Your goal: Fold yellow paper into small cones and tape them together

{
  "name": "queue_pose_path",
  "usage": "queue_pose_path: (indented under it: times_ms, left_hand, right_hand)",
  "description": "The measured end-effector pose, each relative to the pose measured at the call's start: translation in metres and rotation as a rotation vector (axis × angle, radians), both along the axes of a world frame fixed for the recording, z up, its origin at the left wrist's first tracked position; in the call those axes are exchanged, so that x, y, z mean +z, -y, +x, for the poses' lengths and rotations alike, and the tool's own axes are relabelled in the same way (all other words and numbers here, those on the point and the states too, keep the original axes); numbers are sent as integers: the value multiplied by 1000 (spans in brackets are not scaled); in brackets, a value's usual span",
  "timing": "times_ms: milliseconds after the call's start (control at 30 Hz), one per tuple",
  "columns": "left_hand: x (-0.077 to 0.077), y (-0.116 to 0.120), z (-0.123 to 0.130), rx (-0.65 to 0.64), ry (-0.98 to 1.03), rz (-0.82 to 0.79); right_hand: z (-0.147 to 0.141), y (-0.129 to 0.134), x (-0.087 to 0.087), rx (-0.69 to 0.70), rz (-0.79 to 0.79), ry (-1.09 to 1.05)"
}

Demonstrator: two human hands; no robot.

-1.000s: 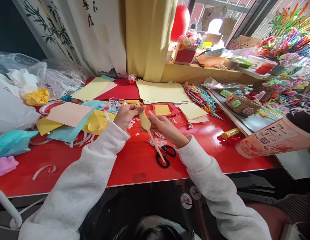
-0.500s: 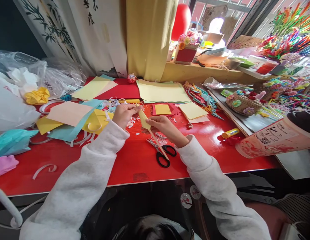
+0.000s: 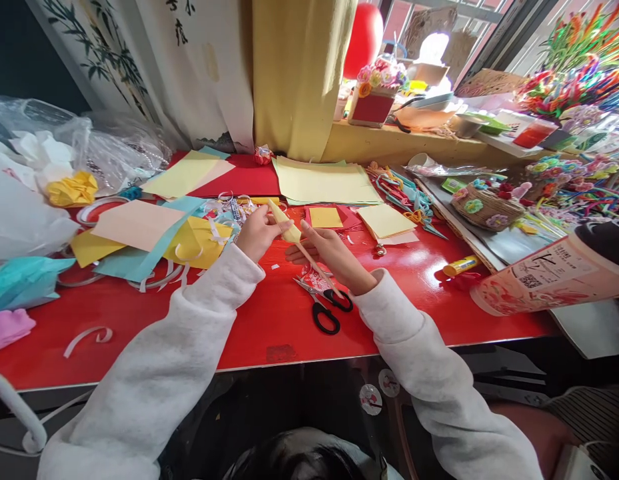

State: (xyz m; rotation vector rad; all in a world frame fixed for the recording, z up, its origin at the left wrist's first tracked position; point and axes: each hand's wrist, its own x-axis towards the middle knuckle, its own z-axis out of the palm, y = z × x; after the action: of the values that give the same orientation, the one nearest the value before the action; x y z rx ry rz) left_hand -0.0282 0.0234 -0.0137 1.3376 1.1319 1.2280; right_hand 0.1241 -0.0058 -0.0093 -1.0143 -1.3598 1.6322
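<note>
My left hand (image 3: pixel 259 233) pinches a pale yellow folded paper piece (image 3: pixel 284 224) with a pointed upper end. From its lower end a thin pale stick (image 3: pixel 316 268) slants down to the right. My right hand (image 3: pixel 332 255) is open beside it, thumb near the paper's lower end and fingers stretched out behind the stick. Whether the thumb touches the paper I cannot tell. Black-handled scissors (image 3: pixel 325 308) lie on the red table below, partly open, with the stick's lower end above their handles. Small paper scraps (image 3: pixel 314 277) lie around the blades.
Coloured paper sheets and strips (image 3: pixel 139 230) are heaped on the left. Stacked yellow sheets (image 3: pixel 326 181) lie at the back, smaller ones (image 3: pixel 389 220) nearer. A glue stick (image 3: pixel 460 266) and a large drink cup (image 3: pixel 544 273) are on the right, near a woven basket (image 3: pixel 484 210).
My left hand has moved slightly right along the paper. My right hand has loosened, its fingers now extended. The paper and stick have shifted a little to the right, with the stick's end higher.
</note>
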Motion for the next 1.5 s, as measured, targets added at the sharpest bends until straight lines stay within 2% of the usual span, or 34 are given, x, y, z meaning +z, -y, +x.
queue_pose_path:
  times_ms: [133, 200, 333, 467, 633, 833, 1033, 1100, 1267, 1500]
  left_hand:
    - [6, 2, -1, 118, 125, 37]
    - [8, 5, 1, 65, 181, -4]
    - [3, 6, 3, -104, 50, -85]
    - [-3, 2, 1, -33, 61, -68]
    - [-3, 1, 1, 39, 67, -83]
    - [3, 5, 2, -15, 102, -72]
    - [5, 5, 0, 101, 176, -53]
    - [3, 4, -2, 103, 181, -63]
    - [5, 3, -2, -5, 161, -71]
    - [15, 9, 3, -299, 382, -119]
  right_hand:
    - [1, 0, 3, 73, 12, 47]
    - [1, 0, 2, 85, 39, 13]
    - [2, -2, -1, 41, 87, -26]
    - [2, 0, 2, 69, 39, 18]
    - [3, 3, 8, 164, 34, 63]
    - [5, 1, 7, 88, 35, 64]
    - [4, 2, 8, 136, -1, 97]
    - [4, 2, 9, 136, -13, 99]
    - [7, 1, 7, 203, -24, 24]
    - [17, -5, 3, 387, -155, -311]
